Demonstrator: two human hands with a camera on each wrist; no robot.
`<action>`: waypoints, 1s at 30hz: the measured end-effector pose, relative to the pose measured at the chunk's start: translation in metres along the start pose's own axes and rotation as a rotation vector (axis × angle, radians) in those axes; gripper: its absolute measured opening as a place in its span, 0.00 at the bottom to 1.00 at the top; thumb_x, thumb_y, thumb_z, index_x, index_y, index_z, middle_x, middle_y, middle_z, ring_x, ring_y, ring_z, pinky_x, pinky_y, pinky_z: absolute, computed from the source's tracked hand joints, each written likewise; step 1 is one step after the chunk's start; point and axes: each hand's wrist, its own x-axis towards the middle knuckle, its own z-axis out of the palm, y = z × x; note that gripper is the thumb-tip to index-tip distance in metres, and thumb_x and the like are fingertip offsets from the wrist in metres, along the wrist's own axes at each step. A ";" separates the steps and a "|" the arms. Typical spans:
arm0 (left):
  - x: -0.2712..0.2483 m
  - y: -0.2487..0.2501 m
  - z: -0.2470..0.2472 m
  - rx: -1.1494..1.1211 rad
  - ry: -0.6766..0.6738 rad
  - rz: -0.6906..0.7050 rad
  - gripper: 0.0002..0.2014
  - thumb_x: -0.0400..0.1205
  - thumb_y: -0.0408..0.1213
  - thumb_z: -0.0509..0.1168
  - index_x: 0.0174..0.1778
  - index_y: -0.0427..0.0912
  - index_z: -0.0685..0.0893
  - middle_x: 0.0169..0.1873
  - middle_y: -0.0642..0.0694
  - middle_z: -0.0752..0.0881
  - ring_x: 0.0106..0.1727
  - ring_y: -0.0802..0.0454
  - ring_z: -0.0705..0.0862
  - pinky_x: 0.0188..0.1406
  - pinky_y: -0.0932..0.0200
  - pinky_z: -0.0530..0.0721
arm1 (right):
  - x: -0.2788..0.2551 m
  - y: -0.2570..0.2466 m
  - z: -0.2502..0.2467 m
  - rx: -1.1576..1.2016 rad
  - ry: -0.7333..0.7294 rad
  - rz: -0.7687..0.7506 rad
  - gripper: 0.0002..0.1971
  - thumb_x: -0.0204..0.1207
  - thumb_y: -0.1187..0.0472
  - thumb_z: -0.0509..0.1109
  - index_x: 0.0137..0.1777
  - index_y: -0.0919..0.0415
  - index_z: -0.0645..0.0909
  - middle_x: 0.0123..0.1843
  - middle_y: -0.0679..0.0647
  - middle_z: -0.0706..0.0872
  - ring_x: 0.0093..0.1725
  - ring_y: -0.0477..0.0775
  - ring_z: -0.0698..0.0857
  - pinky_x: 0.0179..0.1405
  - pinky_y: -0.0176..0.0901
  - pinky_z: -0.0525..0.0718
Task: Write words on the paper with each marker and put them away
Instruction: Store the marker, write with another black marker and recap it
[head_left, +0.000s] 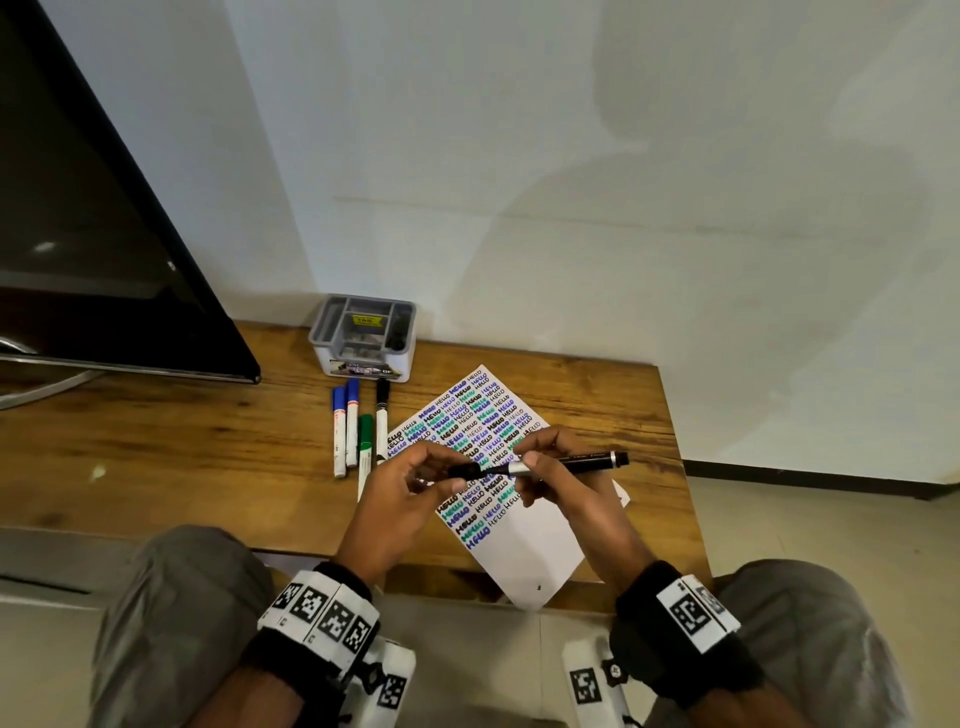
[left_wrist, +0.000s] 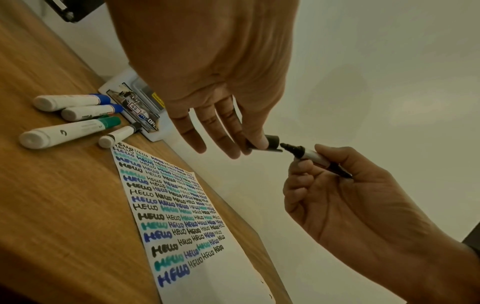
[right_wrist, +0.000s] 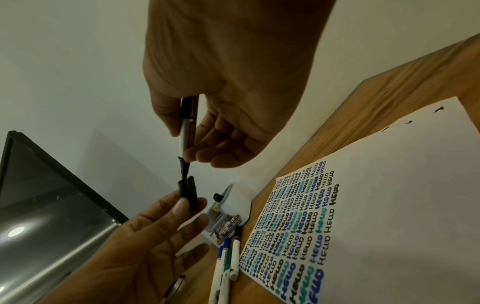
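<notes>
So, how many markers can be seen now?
5. Two blue-capped white markers, one green-capped and one black-capped lie on the wooden table; the right hand holds a black marker.

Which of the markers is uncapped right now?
The slim black marker gripped in the right hand; its cap is pinched in the left hand. The four white-barrelled markers on the table are capped.

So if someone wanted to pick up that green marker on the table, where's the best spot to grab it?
Grip the green marker across the white barrel, coming down from above. It lies flat on the table, close between a blue marker and a black-capped one, so its sides are crowded; the near end sticks out past them and is probably easiest.
</notes>
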 end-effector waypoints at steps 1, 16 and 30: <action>0.000 0.000 0.000 0.001 -0.001 0.007 0.13 0.77 0.30 0.75 0.48 0.55 0.87 0.47 0.58 0.90 0.50 0.56 0.88 0.53 0.49 0.87 | 0.001 0.000 0.001 -0.005 -0.002 0.000 0.03 0.85 0.67 0.68 0.54 0.66 0.82 0.50 0.57 0.90 0.43 0.50 0.87 0.44 0.44 0.87; 0.001 -0.010 0.000 -0.264 -0.047 0.068 0.09 0.79 0.23 0.69 0.52 0.38 0.83 0.48 0.43 0.90 0.50 0.44 0.90 0.51 0.53 0.88 | 0.003 0.005 0.001 -0.053 -0.114 -0.032 0.11 0.84 0.60 0.71 0.59 0.66 0.89 0.51 0.64 0.92 0.47 0.57 0.88 0.48 0.44 0.85; 0.005 -0.011 -0.005 -0.307 -0.036 0.066 0.08 0.76 0.22 0.70 0.50 0.32 0.84 0.45 0.34 0.90 0.44 0.39 0.91 0.45 0.52 0.91 | 0.011 -0.005 -0.013 -0.595 -0.158 -0.070 0.12 0.79 0.62 0.77 0.61 0.55 0.90 0.56 0.43 0.91 0.56 0.34 0.87 0.47 0.27 0.85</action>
